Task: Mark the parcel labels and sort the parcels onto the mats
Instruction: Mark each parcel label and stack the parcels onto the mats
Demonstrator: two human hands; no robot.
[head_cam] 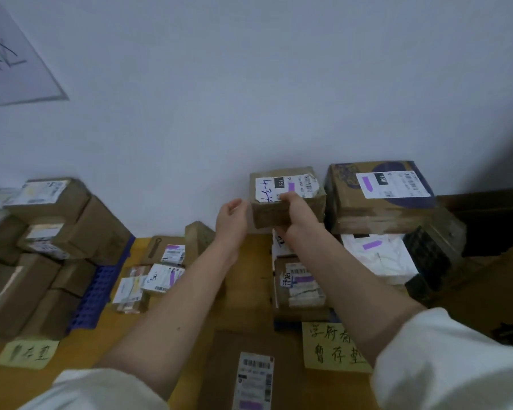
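- Pale grey-white wall (249, 84), filling the upper half of the view; a framed sheet (9, 54) hangs at its upper left.
- Yellow-brown floor surface (249, 261), on which the parcels and paper signs lie.
- Stack of brown cardboard boxes (57, 232) at left, resting on a blue perforated plastic mat (98, 291).
- Large brown cardboard box with a dark blue print and a white label (379, 190), topping the right-hand stack, against the wall.
- White plastic mailer bag with a purple stripe (379, 258), below that large box.
- Flat brown cardboard parcel with a white barcode label (249, 371), lying nearest the viewer.
- Small brown cardboard parcel with a white label hand-marked in blue ink (285, 196), held up beside the large box, above the right-hand stack.
- Yellow paper sign with handwritten characters (332, 347) at lower right, partly covered by the right forearm.
- Second yellow paper sign (27, 353) at lower left, in front of the blue mat.
- Small labelled parcels (160, 276) grouped on the floor between the two stacks.
- Right hand (296, 211), fingers curled over the near edge of the small marked parcel, gripping it.
- Left hand (231, 217), fingers loosely bent and holding nothing, just beside the parcel's left face; whether it touches the parcel cannot be told.
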